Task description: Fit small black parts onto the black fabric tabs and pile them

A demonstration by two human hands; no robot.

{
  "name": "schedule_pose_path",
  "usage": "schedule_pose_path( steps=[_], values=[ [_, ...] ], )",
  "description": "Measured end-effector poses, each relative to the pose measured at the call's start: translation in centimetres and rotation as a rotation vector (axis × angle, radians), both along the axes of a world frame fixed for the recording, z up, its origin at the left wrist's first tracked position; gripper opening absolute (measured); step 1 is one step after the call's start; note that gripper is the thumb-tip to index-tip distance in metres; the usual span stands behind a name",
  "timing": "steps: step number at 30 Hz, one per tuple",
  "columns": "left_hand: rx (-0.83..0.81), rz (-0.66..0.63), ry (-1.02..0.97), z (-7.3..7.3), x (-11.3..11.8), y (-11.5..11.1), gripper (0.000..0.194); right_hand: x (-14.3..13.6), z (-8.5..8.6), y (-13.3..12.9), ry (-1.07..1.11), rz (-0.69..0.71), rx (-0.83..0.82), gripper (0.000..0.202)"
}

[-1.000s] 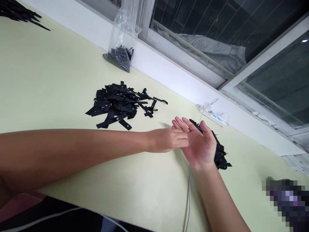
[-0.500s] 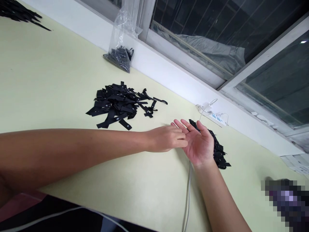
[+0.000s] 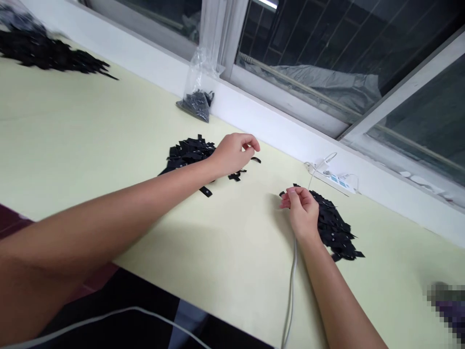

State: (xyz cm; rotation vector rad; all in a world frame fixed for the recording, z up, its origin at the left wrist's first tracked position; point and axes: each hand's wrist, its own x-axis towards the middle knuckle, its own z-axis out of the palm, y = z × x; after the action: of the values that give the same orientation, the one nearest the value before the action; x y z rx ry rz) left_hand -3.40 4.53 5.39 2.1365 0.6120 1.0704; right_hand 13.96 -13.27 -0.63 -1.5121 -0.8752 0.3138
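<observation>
My left hand (image 3: 236, 152) hovers over the right side of a loose pile of short black fabric strips (image 3: 191, 151). Its thumb and fingers curve towards each other with a gap between, and nothing shows in them. Just beyond its fingertips a single black strip (image 3: 256, 159) lies on the table. My right hand (image 3: 303, 211) is closed, thumb pressed to the fingers, in front of a second pile of black strips (image 3: 336, 230). A small black strip end (image 3: 282, 194) shows at its fingertips; the rest is hidden. Small white marks dot some strips.
A clear plastic bag (image 3: 198, 99) holding black pieces stands against the wall. Another black heap (image 3: 54, 54) lies at far left. A white power strip (image 3: 336, 182) sits by the wall, and a grey cable (image 3: 292, 291) crosses the pale table (image 3: 225, 261) beside my right forearm.
My left hand has left my right palm and moved up and left to the strip pile. My right hand has turned and closed from an open palm. The view has shifted slightly.
</observation>
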Motion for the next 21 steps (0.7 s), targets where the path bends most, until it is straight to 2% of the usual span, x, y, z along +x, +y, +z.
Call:
schedule_pose_path(
  steps=[2,5,8,11,16,21],
  values=[
    [0.068,0.063,0.067,0.4,-1.7,0.3,0.02,-0.2,-0.1,0.0,-0.021,0.007,-0.038,0.036],
    [0.197,0.056,0.149,-0.1,-3.2,-0.3,0.018,-0.2,-0.3,0.0,-0.062,0.015,-0.075,0.037],
    [0.276,0.089,0.143,-0.9,-3.4,-0.7,0.016,-0.1,-0.4,-0.2,-0.1,0.032,-0.103,0.037],
    [0.329,0.112,0.144,-1.7,-3.3,0.0,0.016,-0.1,-0.4,-0.3,-0.119,0.035,-0.117,0.038],
    [0.377,0.06,0.345,-3.1,-3.7,1.8,0.021,-0.6,-0.1,-0.3,-0.119,0.052,-0.13,0.039],
    [0.441,-0.005,0.534,-4.2,-3.8,2.3,0.025,-1.2,0.1,-0.4,-0.138,0.068,-0.169,0.041]
  ],
)
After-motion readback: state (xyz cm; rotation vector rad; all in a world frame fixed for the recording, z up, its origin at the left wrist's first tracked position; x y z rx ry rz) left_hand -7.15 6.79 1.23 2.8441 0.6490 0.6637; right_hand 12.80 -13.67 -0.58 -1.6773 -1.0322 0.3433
